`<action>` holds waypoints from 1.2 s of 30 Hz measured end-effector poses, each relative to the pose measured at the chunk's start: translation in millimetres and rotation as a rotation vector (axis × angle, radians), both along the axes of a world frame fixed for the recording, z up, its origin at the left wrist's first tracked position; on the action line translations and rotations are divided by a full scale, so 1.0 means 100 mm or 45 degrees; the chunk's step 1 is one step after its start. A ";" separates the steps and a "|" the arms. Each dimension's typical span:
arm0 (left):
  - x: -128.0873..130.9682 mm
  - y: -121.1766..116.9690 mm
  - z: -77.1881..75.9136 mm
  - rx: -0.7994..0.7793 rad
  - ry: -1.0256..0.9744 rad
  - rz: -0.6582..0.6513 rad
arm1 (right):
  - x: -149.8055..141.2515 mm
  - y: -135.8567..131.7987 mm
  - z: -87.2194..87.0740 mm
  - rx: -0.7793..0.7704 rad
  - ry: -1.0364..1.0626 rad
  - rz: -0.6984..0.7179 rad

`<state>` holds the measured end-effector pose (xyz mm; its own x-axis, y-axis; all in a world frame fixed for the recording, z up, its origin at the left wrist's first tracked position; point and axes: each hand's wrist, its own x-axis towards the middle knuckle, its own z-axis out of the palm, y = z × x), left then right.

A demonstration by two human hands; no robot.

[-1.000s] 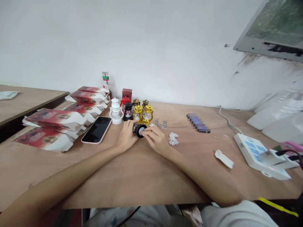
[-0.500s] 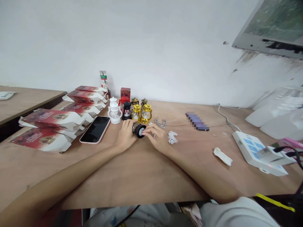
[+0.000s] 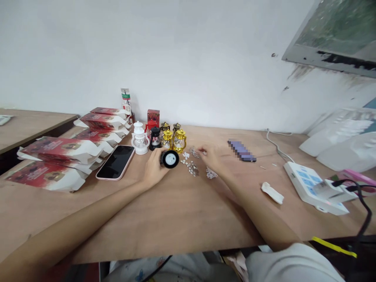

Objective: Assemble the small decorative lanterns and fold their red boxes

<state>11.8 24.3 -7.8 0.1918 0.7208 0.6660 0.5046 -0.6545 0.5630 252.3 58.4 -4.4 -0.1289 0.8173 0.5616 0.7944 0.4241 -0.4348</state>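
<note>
My left hand (image 3: 155,167) is wrapped round a black mini lantern (image 3: 170,159), tipped so that its round base with a pale disc in it faces me. To its right, my right hand (image 3: 210,157) reaches over a small heap of silvery metal pieces (image 3: 194,152), fingertips pinched together. Whatever is between them is too small to make out. Small round silvery bits (image 3: 192,168) and white plastic pieces (image 3: 186,155) lie between the hands. More white pieces (image 3: 210,173) are just below my right wrist. Behind the left hand stand a white lantern (image 3: 140,138), gold lanterns (image 3: 179,141) and a black lantern (image 3: 155,138).
Red and white cartons (image 3: 55,149) are piled at the left, beside a phone with a pink case (image 3: 116,162). A small red box (image 3: 153,118) stands at the back. Rightward are a blurred purple item (image 3: 242,150), a white scrap (image 3: 272,192) and a power strip (image 3: 311,188).
My right hand has left the lantern's base and moved right to the metal pieces. The left hand still holds the lantern, its base now turned more towards me.
</note>
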 end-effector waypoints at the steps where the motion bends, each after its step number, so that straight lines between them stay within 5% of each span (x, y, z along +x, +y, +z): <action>1: 0.01 -0.01 0.01 -0.014 -0.024 0.002 | 0.08 0.05 -0.02 -0.040 -0.123 -0.016; 9: 0.06 -0.03 0.00 -0.184 -0.222 0.169 | 0.17 0.14 -0.18 -0.063 -0.281 -0.035; 22: 0.02 0.18 -0.09 -0.409 -0.482 0.068 | 0.25 0.16 -0.09 -0.079 0.051 -0.040; 36: 0.03 0.23 -0.13 -0.415 -0.575 0.040 | 0.39 0.19 -0.05 -0.038 0.229 -0.120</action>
<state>15.0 47.2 -20.3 -0.0859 0.9042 0.4185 0.1831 -0.3986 0.8987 291.2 77.5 -8.9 0.0491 0.8374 0.5444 0.7381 0.3368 -0.5846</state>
